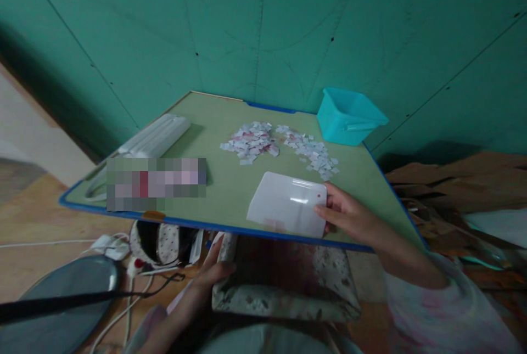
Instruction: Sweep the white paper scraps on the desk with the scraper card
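White glossy sheet (pixel 280 200) lies at the table's (pixel 222 195) near edge; my right hand (pixel 335 208) pinches its right end. Long axis runs left–right, slanted end pointing left. My left hand (pixel 208 277) grips the floral box's (pixel 284 302) left side.

Behind a turquoise plastic bin (pixel 348 123) rises a green panelled wall (pixel 263 30), with torn brown cardboard (pixel 457 178) piled at right, and at lower left a white power strip (pixel 110 247) just beside a round grey disc (pixel 78 282).
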### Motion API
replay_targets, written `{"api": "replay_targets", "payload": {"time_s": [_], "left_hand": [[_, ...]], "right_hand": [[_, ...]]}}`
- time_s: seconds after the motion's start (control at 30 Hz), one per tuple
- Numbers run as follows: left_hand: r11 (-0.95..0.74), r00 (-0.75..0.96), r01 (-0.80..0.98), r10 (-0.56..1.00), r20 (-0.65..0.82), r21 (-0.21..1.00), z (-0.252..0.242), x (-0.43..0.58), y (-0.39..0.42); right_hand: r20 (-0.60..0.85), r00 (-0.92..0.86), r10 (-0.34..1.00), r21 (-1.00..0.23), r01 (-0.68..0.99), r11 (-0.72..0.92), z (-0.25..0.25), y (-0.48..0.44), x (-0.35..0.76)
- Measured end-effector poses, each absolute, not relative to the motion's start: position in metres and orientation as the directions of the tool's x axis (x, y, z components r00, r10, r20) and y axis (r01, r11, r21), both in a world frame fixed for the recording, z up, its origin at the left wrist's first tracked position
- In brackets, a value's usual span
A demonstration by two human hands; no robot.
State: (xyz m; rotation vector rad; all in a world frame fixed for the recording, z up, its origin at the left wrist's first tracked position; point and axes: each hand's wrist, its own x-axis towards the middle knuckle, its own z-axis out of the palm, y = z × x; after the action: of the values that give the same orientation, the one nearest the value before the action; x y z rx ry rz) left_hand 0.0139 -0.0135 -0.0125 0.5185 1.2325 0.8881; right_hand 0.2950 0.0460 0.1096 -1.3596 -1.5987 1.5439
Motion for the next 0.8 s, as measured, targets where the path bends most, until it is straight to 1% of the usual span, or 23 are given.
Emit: {"api": "replay_targets", "payload": {"time_s": [0.03,0.1,0.2,0.27,0.3,0.33,0.37,0.4,0.47,0.57,0.67,0.8], "left_hand": [[0.589,0.096,-0.327,0.799,-0.594,0.739,-0.005,0.017,-0.015],[0.551,0.112,-0.401,0.822,-0.558,0.732,0.008,0.023,-0.020],[0.563,0.107,-0.427,0.808,-0.579,0.707,0.010,0.025,-0.022],[0.588,0.096,-0.412,0.788,-0.608,0.696,-0.002,0.020,-0.018],[0.591,0.124,-0.422,0.789,-0.602,0.687,-0.010,0.016,-0.015],[0.629,0.125,-0.364,0.764,-0.633,0.687,-0.018,0.013,-0.012],[0.634,0.125,-0.310,0.766,-0.631,0.709,-0.025,0.010,-0.010],[0.627,0.115,-0.295,0.772,-0.625,0.721,-0.030,0.009,-0.009],[0.605,0.097,-0.268,0.791,-0.604,0.749,-0.033,0.009,-0.009],[0.549,0.075,-0.313,0.828,-0.556,0.775,-0.022,0.015,-0.014],[0.514,0.073,-0.358,0.847,-0.526,0.779,-0.007,0.021,-0.020],[0.513,0.036,-0.337,0.845,-0.534,0.790,0.001,0.022,-0.023]], "right_hand": [[-0.264,-0.359,0.895,-0.943,0.292,-0.162,0.111,0.046,0.295],[-0.273,-0.371,0.888,-0.942,0.292,-0.168,0.113,0.044,0.294],[-0.282,-0.390,0.877,-0.941,0.292,-0.173,0.119,0.040,0.292],[-0.270,-0.404,0.874,-0.942,0.297,-0.154,0.123,0.037,0.292],[-0.256,-0.412,0.874,-0.945,0.295,-0.138,0.124,0.036,0.292],[-0.242,-0.422,0.874,-0.948,0.293,-0.122,0.126,0.034,0.292],[-0.233,-0.431,0.872,-0.950,0.294,-0.108,0.127,0.033,0.291],[-0.227,-0.440,0.869,-0.950,0.296,-0.098,0.127,0.032,0.291],[-0.220,-0.451,0.865,-0.949,0.304,-0.084,0.128,0.030,0.291],[-0.215,-0.450,0.866,-0.944,0.323,-0.067,0.128,0.028,0.290],[-0.194,-0.422,0.886,-0.939,0.342,-0.043,0.129,0.029,0.292],[-0.131,-0.275,0.952,-0.934,0.357,-0.025,0.135,0.036,0.299]]}}
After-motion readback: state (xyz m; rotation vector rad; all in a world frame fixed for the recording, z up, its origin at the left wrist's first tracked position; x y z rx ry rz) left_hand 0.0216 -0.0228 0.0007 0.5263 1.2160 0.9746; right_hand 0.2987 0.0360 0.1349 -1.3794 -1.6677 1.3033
